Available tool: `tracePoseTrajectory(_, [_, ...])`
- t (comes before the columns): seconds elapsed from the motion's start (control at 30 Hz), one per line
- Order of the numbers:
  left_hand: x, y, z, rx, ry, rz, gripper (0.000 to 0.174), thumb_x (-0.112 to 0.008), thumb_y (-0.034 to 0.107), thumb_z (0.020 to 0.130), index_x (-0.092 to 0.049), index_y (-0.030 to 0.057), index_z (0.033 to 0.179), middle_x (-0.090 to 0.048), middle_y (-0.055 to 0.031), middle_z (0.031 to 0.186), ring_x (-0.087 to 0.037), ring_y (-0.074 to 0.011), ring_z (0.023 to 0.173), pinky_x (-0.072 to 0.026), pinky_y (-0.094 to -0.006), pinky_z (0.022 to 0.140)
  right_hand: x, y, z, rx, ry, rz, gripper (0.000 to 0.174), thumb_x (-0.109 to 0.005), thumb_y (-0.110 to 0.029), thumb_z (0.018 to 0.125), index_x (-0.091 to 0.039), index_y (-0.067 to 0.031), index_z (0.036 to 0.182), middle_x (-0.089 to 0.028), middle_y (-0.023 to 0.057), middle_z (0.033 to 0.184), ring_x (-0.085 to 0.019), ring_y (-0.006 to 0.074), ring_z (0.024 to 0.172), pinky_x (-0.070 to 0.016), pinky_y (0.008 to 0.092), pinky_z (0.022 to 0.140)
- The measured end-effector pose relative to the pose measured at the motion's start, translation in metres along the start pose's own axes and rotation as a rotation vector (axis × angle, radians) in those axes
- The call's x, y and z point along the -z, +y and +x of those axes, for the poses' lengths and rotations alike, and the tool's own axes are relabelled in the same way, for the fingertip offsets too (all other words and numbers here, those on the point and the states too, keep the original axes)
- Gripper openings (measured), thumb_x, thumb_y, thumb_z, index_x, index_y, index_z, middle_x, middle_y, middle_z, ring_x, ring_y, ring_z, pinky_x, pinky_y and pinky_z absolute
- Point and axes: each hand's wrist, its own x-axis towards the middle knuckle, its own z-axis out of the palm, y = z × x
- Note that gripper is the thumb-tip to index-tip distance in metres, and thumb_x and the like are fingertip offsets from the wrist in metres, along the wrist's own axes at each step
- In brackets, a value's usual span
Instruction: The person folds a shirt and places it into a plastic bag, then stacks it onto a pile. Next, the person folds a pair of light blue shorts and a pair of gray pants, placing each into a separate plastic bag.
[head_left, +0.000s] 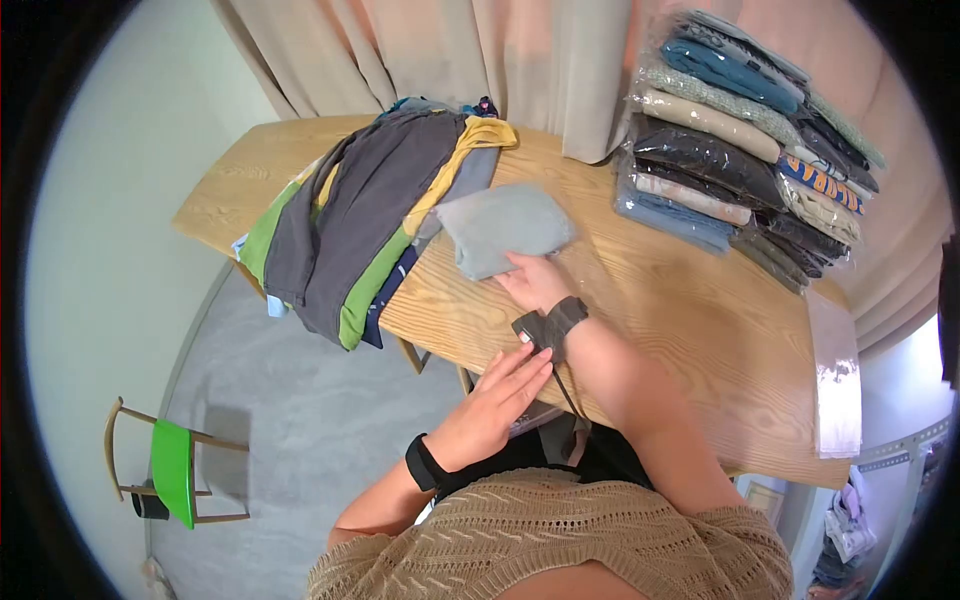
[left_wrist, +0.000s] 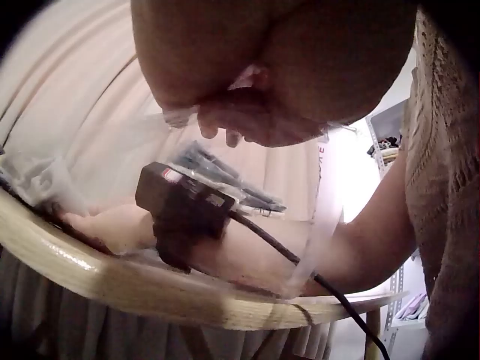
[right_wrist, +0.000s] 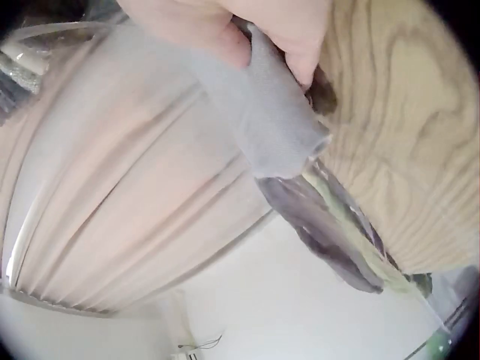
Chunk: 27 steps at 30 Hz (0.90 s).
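Note:
My right hand grips the near edge of a folded pale grey-blue garment on the table. In the right wrist view, thumb and fingers clasp the folded garment. Clear plastic film, apparently a bag, hangs around my right forearm in the left wrist view. My left hand is beside the right wrist, next to the small black camera strapped there. Its curled fingers pinch the film's edge in the left wrist view.
A heap of loose clothes overhangs the table's left edge. Bagged folded clothes are stacked at the back right. Flat clear plastic bags lie at the right end of the wooden table. A green chair stands at lower left.

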Motion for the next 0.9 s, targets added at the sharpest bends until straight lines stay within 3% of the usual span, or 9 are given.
tracePoseTrajectory(0.07, [0.0, -0.001, -0.001, -0.008, -0.02, -0.019, 0.078, -0.048, -0.018, 0.061, -0.036, 0.0019, 0.135, -0.034, -0.0136, 0.142, -0.029, -0.0366, 0.132, -0.0239, -0.0514, 0.107, 0.002, 0.004, -0.008, 0.153, -0.02, -0.216, 0.034, -0.047, 0.0, 0.091, -0.038, 0.0046, 0.123, -0.047, 0.0181, 0.124, -0.048, 0.0333, 0.114, -0.0423, 0.0437, 0.098])
tracePoseTrajectory(0.17, [-0.001, -0.001, -0.001, -0.007, -0.058, -0.048, 0.077, -0.048, -0.018, 0.061, -0.039, 0.0044, 0.134, -0.033, -0.0122, 0.143, -0.028, -0.0359, 0.133, -0.0228, -0.0509, 0.108, -0.018, -0.002, -0.025, 0.081, 0.084, 0.357, 0.032, -0.048, -0.004, 0.091, -0.041, 0.0047, 0.121, -0.051, 0.0151, 0.119, -0.051, 0.03, 0.111, -0.0428, 0.0395, 0.098])
tracePoseTrajectory(0.27, [-0.001, -0.002, -0.004, -0.006, -0.099, -0.048, 0.079, -0.048, -0.019, 0.06, -0.042, 0.0081, 0.133, -0.033, -0.0106, 0.144, -0.026, -0.0352, 0.134, -0.0211, -0.0515, 0.108, -0.027, -0.013, -0.034, -0.008, 0.258, -0.035, 0.03, -0.051, -0.011, 0.091, -0.046, 0.0032, 0.117, -0.054, 0.0133, 0.112, -0.054, 0.0253, 0.105, -0.0445, 0.035, 0.094])
tracePoseTrajectory(0.37, [0.008, 0.001, -0.015, 0.028, -0.164, -0.009, 0.068, -0.053, -0.012, 0.066, -0.047, 0.0105, 0.13, -0.034, -0.013, 0.143, -0.027, -0.0355, 0.134, -0.0201, -0.0524, 0.108, -0.006, -0.03, -0.065, -0.141, -0.028, -0.327, 0.026, -0.055, -0.015, 0.089, -0.052, -0.0007, 0.111, -0.056, 0.0092, 0.106, -0.054, 0.0178, 0.096, -0.0458, 0.0289, 0.085])
tracePoseTrajectory(0.47, [0.016, -0.002, -0.031, 0.063, 0.078, -0.082, 0.045, -0.059, 0.014, 0.078, -0.055, 0.0092, 0.122, -0.04, -0.0171, 0.137, -0.036, -0.0368, 0.127, -0.0266, -0.0483, 0.105, -0.018, -0.04, -0.148, -0.244, -0.265, -0.699, 0.018, -0.056, -0.016, 0.089, -0.058, -0.003, 0.101, -0.058, -0.0005, 0.09, -0.054, 0.0109, 0.083, -0.0455, 0.0273, 0.078])
tracePoseTrajectory(0.5, [0.02, -0.005, -0.036, 0.127, 0.166, -0.07, 0.039, -0.058, 0.013, 0.079, -0.057, 0.0058, 0.117, -0.044, -0.0174, 0.133, -0.04, -0.0355, 0.123, -0.0292, -0.0458, 0.103, -0.006, -0.044, -0.166, -0.246, -0.622, -0.822, 0.025, -0.056, -0.017, 0.09, -0.058, -0.0013, 0.11, -0.061, 0.0025, 0.097, -0.056, 0.0116, 0.089, -0.0448, 0.0275, 0.083])
tracePoseTrajectory(0.6, [0.02, -0.026, -0.048, 0.361, 0.36, -0.041, 0.03, -0.057, 0.017, 0.084, -0.059, 0.0022, 0.11, -0.055, -0.0155, 0.119, -0.05, -0.0298, 0.113, -0.0383, -0.0413, 0.095, -0.047, -0.123, -0.217, -0.405, -0.775, -1.16, 0.028, -0.06, -0.021, 0.089, -0.063, 0.0006, 0.106, -0.067, 0.0062, 0.09, -0.062, 0.0137, 0.09, -0.0467, 0.0276, 0.082])
tracePoseTrajectory(0.73, [0.017, -0.061, -0.046, 0.883, 0.436, -0.469, 0.035, -0.047, 0.033, 0.093, -0.061, 0.0011, 0.097, -0.063, -0.0084, 0.089, -0.059, -0.0168, 0.079, -0.0444, -0.0293, 0.066, -0.009, -0.173, -0.211, -0.129, 0.21, -1.174, 0.022, -0.059, -0.024, 0.088, -0.063, -0.0022, 0.089, -0.062, 0.0036, 0.078, -0.057, 0.0119, 0.075, -0.0454, 0.028, 0.07])
tracePoseTrajectory(0.9, [0.014, -0.061, -0.021, 1.088, 0.338, -0.726, 0.038, -0.042, 0.039, 0.094, -0.06, 0.0071, 0.083, -0.06, -0.0008, 0.072, -0.054, -0.0095, 0.06, -0.0331, -0.0219, 0.051, 0.073, -0.151, -0.171, -0.032, 0.395, -1.15, 0.025, -0.06, -0.021, 0.085, -0.057, -0.0027, 0.102, -0.057, 0.0019, 0.079, -0.051, 0.0098, 0.069, -0.0427, 0.0248, 0.064])
